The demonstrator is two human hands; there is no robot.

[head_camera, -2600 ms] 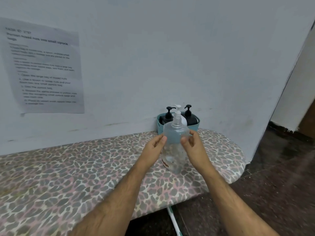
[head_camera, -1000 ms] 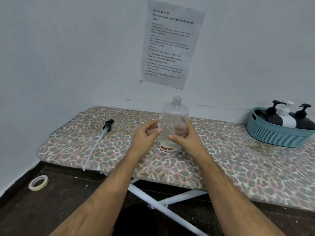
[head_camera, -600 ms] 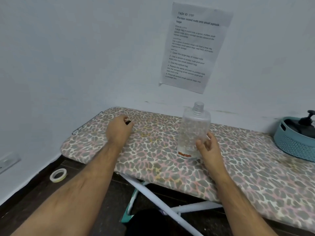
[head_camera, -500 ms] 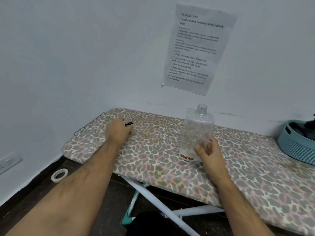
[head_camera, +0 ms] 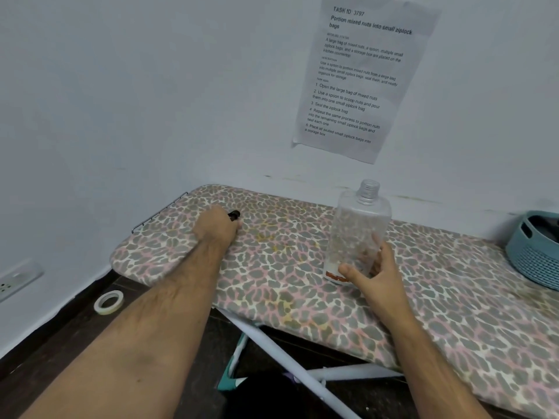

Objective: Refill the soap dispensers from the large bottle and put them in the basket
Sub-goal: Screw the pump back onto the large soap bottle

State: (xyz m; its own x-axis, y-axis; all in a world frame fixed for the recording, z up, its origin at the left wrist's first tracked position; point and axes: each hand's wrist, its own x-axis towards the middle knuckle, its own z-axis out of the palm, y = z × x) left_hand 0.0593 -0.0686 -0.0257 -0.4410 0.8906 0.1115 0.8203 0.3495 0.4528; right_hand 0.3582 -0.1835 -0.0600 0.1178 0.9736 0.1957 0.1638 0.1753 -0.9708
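on the leopard-print ironing board [head_camera: 302, 297] the left hand [head_camera: 216, 226] closes over the black pump head [head_camera: 234, 214], and the right hand [head_camera: 375, 272] curls round the near-empty clear large bottle [head_camera: 358, 231], neck uncapped. i'd keep that bottle steadied and lift the pump tube level. compared to half a second back, the right fingers have wrapped closer. teal basket [head_camera: 535, 255] sits far right.
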